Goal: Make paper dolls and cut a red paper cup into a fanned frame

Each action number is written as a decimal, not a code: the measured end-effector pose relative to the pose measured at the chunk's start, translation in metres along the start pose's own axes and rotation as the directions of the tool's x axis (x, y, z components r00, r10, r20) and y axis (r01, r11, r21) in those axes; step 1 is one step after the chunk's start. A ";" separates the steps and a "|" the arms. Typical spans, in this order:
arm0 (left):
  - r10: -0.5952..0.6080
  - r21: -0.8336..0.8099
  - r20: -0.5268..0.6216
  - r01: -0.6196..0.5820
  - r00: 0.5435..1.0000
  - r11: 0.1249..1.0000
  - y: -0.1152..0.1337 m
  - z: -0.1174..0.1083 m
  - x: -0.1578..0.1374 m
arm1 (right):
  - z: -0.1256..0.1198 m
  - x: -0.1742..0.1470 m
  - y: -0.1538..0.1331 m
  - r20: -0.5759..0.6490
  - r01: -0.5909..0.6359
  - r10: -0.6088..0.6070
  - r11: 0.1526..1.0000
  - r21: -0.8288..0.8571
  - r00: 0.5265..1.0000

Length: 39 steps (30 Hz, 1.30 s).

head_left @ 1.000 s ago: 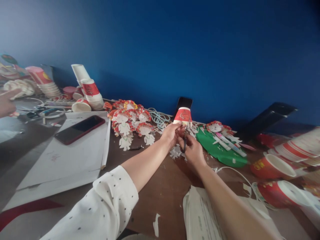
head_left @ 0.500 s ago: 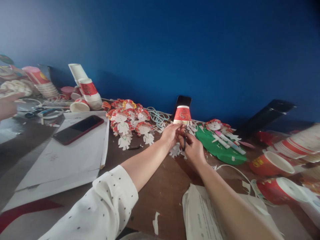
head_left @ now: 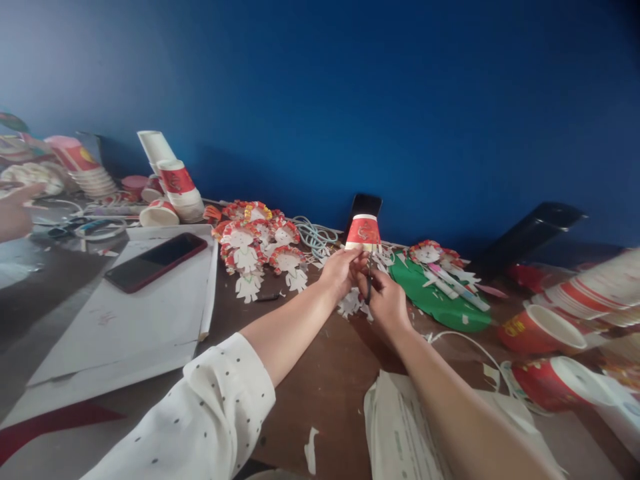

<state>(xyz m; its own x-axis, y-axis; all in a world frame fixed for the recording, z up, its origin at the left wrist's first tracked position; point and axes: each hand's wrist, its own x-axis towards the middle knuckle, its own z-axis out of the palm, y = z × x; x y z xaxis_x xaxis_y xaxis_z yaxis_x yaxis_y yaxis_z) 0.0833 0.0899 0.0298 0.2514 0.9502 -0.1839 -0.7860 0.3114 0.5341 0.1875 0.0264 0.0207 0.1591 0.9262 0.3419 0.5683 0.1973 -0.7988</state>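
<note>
A red and white paper cup (head_left: pixel 364 231) stands bottom-up above my hands, its lower edge behind my fingers. My left hand (head_left: pixel 341 270) is closed on the cup's near edge. In my right hand (head_left: pixel 388 297) is a pair of dark scissors (head_left: pixel 370 283), its blades pointing up at the cup's rim; how far the blades are apart is too small to tell. White paper cut-outs (head_left: pixel 351 303) lie on the table just below my hands. Behind the cup a black phone (head_left: pixel 367 204) leans against the blue wall.
Left lie several paper figures with red frills (head_left: pixel 260 240), a phone (head_left: pixel 156 262) on a white board (head_left: pixel 100 333) and stacked cups (head_left: pixel 180 190). Right are a green sheet (head_left: pixel 425 300) with pens, more cups (head_left: pixel 545 327) and papers (head_left: pixel 400 427). Another person's hand (head_left: pixel 17 210) is at far left.
Almost nothing differs; the whole view has shifted very slightly. My hands keep the same hold on the cup and scissors.
</note>
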 end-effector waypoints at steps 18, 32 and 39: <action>0.061 0.135 -0.070 -0.051 0.996 0.990 0.000 0.002 -0.002 | 0.001 0.000 0.003 0.053 0.031 -0.029 0.999 -0.040 0.998; 0.034 0.248 0.072 -0.051 0.997 0.967 -0.013 0.000 -0.008 | -0.003 0.004 0.004 -0.013 0.047 -0.048 0.998 -0.033 0.999; 0.052 0.240 0.097 -0.074 0.994 0.968 -0.015 0.000 -0.005 | -0.004 0.004 0.003 -0.014 0.062 -0.063 0.997 -0.036 0.998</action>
<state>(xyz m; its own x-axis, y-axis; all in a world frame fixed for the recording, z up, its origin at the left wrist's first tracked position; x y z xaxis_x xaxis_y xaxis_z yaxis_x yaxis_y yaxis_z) 0.0935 0.0805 0.0224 0.2633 0.9618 -0.0751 -0.6438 0.2331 0.7288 0.1925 0.0292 0.0218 0.1345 0.9074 0.3981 0.6059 0.2426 -0.7577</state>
